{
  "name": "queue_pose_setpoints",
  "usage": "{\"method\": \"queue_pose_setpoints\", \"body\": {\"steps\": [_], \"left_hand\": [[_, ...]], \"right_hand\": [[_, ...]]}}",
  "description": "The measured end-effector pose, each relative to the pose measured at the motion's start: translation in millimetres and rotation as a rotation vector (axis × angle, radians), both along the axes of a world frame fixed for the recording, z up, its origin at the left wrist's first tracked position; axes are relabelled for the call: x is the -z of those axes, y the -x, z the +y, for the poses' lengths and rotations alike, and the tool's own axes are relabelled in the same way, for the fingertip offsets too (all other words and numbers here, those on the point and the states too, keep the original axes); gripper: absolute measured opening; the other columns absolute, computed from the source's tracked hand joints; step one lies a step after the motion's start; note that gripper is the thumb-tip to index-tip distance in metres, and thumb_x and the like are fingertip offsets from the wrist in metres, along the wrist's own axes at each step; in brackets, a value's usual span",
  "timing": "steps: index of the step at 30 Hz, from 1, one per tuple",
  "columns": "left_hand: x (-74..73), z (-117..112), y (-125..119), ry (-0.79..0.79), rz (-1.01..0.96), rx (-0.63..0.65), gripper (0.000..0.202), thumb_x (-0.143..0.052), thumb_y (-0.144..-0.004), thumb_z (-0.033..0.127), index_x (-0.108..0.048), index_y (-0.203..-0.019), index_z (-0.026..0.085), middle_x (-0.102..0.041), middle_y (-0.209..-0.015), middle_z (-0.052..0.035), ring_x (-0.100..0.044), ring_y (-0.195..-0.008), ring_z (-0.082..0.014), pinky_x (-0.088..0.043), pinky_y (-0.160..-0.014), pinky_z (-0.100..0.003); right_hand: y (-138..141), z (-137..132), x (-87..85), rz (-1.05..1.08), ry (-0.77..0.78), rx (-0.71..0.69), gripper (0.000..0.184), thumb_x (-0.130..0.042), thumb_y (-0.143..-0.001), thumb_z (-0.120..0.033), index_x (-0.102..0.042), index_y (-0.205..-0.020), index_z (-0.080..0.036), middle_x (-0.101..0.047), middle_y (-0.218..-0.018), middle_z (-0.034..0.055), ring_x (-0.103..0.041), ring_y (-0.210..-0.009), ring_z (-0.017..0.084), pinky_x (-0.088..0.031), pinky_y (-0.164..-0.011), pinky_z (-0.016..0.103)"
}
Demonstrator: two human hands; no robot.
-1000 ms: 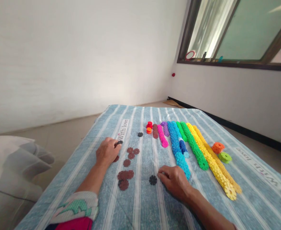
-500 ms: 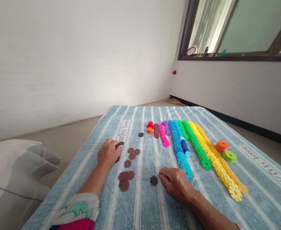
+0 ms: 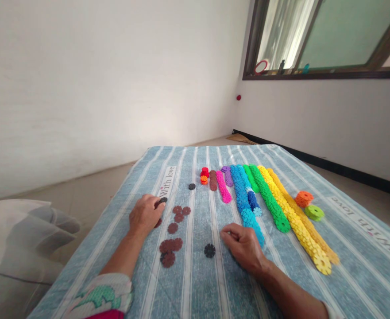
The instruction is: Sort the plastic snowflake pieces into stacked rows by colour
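My left hand (image 3: pixel 144 215) lies on the striped blue cloth (image 3: pixel 195 292), fingers curled, with its fingertips pinching a black snowflake disc (image 3: pixel 162 200). Brown discs (image 3: pixel 172 228) lie scattered just right of it, and a small pile of them (image 3: pixel 168 251) sits nearer me. My right hand (image 3: pixel 244 246) rests on the cloth in a loose fist, thumb against the fingers; what is inside is hidden. A black disc (image 3: pixel 210 250) lies flat just left of that hand. The near end of the blue disc row (image 3: pixel 252 220) is right behind its knuckles.
Rows of linked discs in pink (image 3: pixel 223 187), green (image 3: pixel 271 204), yellow (image 3: pixel 301 230) and other colours run away from me. Orange (image 3: pixel 304 199) and light green (image 3: pixel 314 212) stacks stand at the right. A lone black disc (image 3: pixel 191 186) lies farther back. A grey-white bundle (image 3: pixel 18 248) sits left of the cloth.
My right hand has drawn its fingers up into a tighter fist and edged away from the black disc. The left hand stays on its black disc. The view has shifted slightly.
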State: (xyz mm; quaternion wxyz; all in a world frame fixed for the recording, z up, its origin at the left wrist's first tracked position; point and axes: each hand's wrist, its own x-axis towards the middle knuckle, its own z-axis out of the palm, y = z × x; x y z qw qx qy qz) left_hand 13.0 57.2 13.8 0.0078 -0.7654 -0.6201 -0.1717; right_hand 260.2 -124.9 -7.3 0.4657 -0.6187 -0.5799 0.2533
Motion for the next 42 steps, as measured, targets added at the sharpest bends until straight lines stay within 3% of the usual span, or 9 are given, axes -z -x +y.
{"method": "queue_pose_setpoints", "body": {"steps": [5,10,12,16,19,22,28,33,42], "left_hand": [[-1.8,-0.4,-1.3,0.009,-0.001,-0.011,0.033,-0.045,-0.083,0.038,-0.071,-0.095,0.022,-0.065,-0.111,-0.0072,-0.060,-0.099,-0.0231,-0.047,-0.082,-0.033],[-2.7,-0.7,-2.1,0.014,-0.011,-0.010,0.032,-0.046,-0.082,0.038,-0.071,-0.094,0.023,-0.066,-0.112,-0.0065,-0.060,-0.099,-0.0226,-0.047,-0.080,-0.032],[-2.8,-0.8,-2.3,0.020,-0.005,-0.017,0.031,-0.046,-0.083,0.038,-0.071,-0.094,0.023,-0.065,-0.112,-0.0064,-0.060,-0.100,-0.0224,-0.047,-0.080,-0.032],[-2.4,-0.8,-2.4,0.031,0.009,-0.017,0.032,-0.045,-0.083,0.039,-0.071,-0.094,0.022,-0.065,-0.113,-0.0069,-0.060,-0.099,-0.0228,-0.047,-0.080,-0.032],[-1.7,-0.3,-2.1,0.028,0.007,-0.017,0.033,-0.045,-0.083,0.039,-0.071,-0.094,0.022,-0.064,-0.113,-0.0071,-0.060,-0.100,-0.0235,-0.047,-0.080,-0.032],[-0.8,0.5,-1.6,0.020,-0.002,-0.014,0.033,-0.045,-0.083,0.039,-0.071,-0.095,0.022,-0.064,-0.112,-0.0071,-0.061,-0.098,-0.0234,-0.048,-0.080,-0.033],[1.2,-1.2,-0.8,0.019,0.006,-0.021,0.031,-0.046,-0.084,0.038,-0.070,-0.096,0.023,-0.064,-0.112,-0.0061,-0.060,-0.100,-0.0214,-0.047,-0.083,-0.032],[2.5,-3.9,0.1,0.035,-0.026,-0.031,0.028,-0.049,-0.082,0.037,-0.069,-0.096,0.024,-0.064,-0.112,-0.0036,-0.059,-0.102,-0.0188,-0.046,-0.083,-0.029],[5.1,-0.8,6.4,0.096,-0.241,-0.001,0.027,-0.056,-0.074,0.039,-0.070,-0.090,0.022,-0.065,-0.108,-0.0032,-0.063,-0.089,-0.0171,-0.048,-0.080,-0.029]], "right_hand": [[-3.8,4.0,-2.6,0.329,0.001,0.118,0.038,-0.057,-0.079,-0.055,-0.063,-0.073,-0.018,-0.039,-0.041,-0.0068,-0.036,-0.036,0.009,-0.029,-0.037,0.021],[-3.1,0.2,-7.6,0.261,-0.062,0.122,0.036,-0.055,-0.083,-0.052,-0.063,-0.073,-0.018,-0.039,-0.042,-0.0065,-0.036,-0.037,0.009,-0.030,-0.039,0.022],[2.9,-5.9,-10.0,0.083,-0.105,-0.004,0.029,-0.053,-0.086,-0.041,-0.062,-0.071,-0.018,-0.044,-0.048,-0.0048,-0.039,-0.043,0.009,-0.031,-0.045,0.022],[21.0,-20.4,-13.2,-0.295,-0.131,-0.399,0.029,-0.045,-0.089,-0.024,-0.054,-0.063,-0.019,-0.049,-0.056,-0.0032,-0.042,-0.051,0.009,-0.029,-0.053,0.023],[30.7,-26.2,-11.7,-0.475,-0.107,-0.510,0.031,-0.046,-0.088,-0.024,-0.045,-0.057,-0.019,-0.045,-0.051,-0.0044,-0.039,-0.048,0.009,-0.024,-0.052,0.025],[33.4,-26.3,-9.5,-0.494,-0.066,-0.510,0.030,-0.050,-0.086,-0.025,-0.043,-0.057,-0.019,-0.044,-0.051,-0.0050,-0.039,-0.048,0.008,-0.023,-0.052,0.025],[33.5,-25.3,-9.1,-0.321,0.002,-0.493,0.026,-0.050,-0.084,-0.021,-0.044,-0.059,-0.019,-0.042,-0.055,-0.0057,-0.038,-0.051,0.008,-0.025,-0.053,0.022],[34.0,-27.0,-3.6,-0.260,0.040,-0.491,0.026,-0.047,-0.087,-0.023,-0.051,-0.062,-0.019,-0.048,-0.058,-0.0036,-0.046,-0.055,0.009,-0.028,-0.054,0.022],[33.0,-26.6,0.1,-0.201,0.025,-0.475,0.023,-0.049,-0.086,-0.022,-0.055,-0.064,-0.018,-0.050,-0.058,-0.0035,-0.046,-0.054,0.008,-0.028,-0.054,0.021]]}}
